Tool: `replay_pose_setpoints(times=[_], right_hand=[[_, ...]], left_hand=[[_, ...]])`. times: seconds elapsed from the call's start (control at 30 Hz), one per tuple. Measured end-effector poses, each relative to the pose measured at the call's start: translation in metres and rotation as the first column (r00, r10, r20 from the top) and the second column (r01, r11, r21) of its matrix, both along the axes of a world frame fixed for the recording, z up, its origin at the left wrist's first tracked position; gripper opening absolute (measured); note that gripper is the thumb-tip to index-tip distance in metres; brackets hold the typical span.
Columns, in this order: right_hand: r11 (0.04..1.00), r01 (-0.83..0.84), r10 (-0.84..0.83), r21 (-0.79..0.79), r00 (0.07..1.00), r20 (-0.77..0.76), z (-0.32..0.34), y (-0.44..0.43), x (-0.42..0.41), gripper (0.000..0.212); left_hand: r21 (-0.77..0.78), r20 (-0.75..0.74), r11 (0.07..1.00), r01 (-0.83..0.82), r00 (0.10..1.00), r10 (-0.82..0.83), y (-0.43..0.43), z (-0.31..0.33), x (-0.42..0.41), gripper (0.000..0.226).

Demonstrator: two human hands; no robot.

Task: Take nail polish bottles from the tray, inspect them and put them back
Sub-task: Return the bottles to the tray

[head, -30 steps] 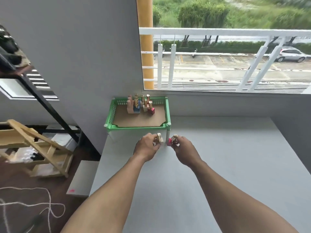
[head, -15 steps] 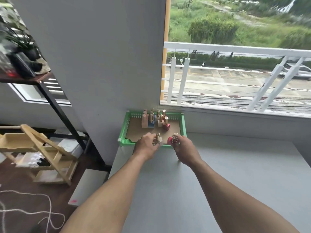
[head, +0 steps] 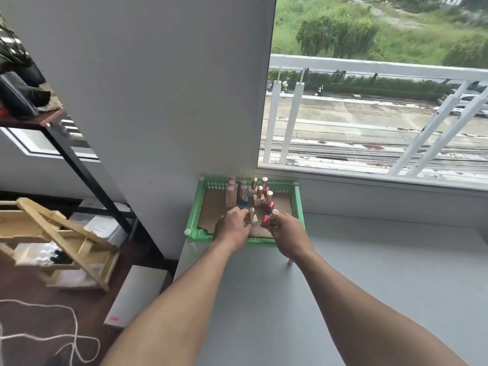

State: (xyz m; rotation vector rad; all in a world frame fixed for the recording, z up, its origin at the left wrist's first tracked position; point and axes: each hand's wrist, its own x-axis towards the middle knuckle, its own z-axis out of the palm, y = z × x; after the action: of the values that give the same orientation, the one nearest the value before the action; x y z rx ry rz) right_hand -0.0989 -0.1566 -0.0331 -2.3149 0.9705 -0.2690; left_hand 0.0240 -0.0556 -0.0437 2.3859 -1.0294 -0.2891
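Note:
A green plastic tray (head: pixel 299 204) with a brown cardboard floor stands at the table's far left corner against the wall. Several nail polish bottles (head: pixel 252 194) with gold caps stand upright at its back. My left hand (head: pixel 231 228) is over the tray's front part, shut on a pale beige bottle (head: pixel 252 216) with a gold cap. Beside it, my right hand (head: pixel 289 232) grips a pink-red bottle (head: pixel 268 220) with a gold cap. Both held bottles are upright, just in front of the standing group.
The grey table (head: pixel 369 286) stretches right and toward me. A grey wall (head: pixel 158 101) rises right behind the tray, and a window sill (head: pixel 383 180) runs along the back. A black shelf (head: pixel 66 149) and a wooden rack (head: pixel 58 239) stand on the floor at left.
Both hands have moved forward with their bottles, from in front of the tray's near rim to over the tray's floor. The camera view has tilted up.

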Motion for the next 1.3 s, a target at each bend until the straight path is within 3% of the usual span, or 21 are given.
replay_pose_setpoints(times=[0.07,0.13,0.33,0.73,1.3], right_hand=[[1.0,-0.007,0.007,0.001,1.0,-0.014,0.0,0.004,-0.004,0.016],[0.999,-0.006,0.01,0.037,0.994,-0.106,-0.039,-0.018,0.039,0.015],[0.999,-0.003,0.008,0.034,0.991,-0.133,-0.034,-0.017,0.037,0.016],[0.996,0.083,-0.081,0.041,0.995,-0.058,-0.033,-0.02,0.043,0.019],[0.984,0.15,-0.154,0.094,0.987,0.041,-0.042,-0.025,0.053,0.033]], left_hand=[[0.012,-0.009,1.0,0.009,1.0,-0.009,0.004,-0.001,-0.005,0.006],[0.076,-0.092,0.997,-0.005,0.996,0.012,-0.022,-0.045,0.032,0.007],[0.032,-0.125,0.999,0.005,0.992,-0.001,-0.023,-0.036,0.032,0.014],[-0.084,-0.172,0.993,-0.086,0.983,0.071,-0.033,-0.034,0.035,0.025],[-0.064,-0.092,0.984,-0.164,0.983,0.158,-0.043,-0.046,0.039,0.024]])
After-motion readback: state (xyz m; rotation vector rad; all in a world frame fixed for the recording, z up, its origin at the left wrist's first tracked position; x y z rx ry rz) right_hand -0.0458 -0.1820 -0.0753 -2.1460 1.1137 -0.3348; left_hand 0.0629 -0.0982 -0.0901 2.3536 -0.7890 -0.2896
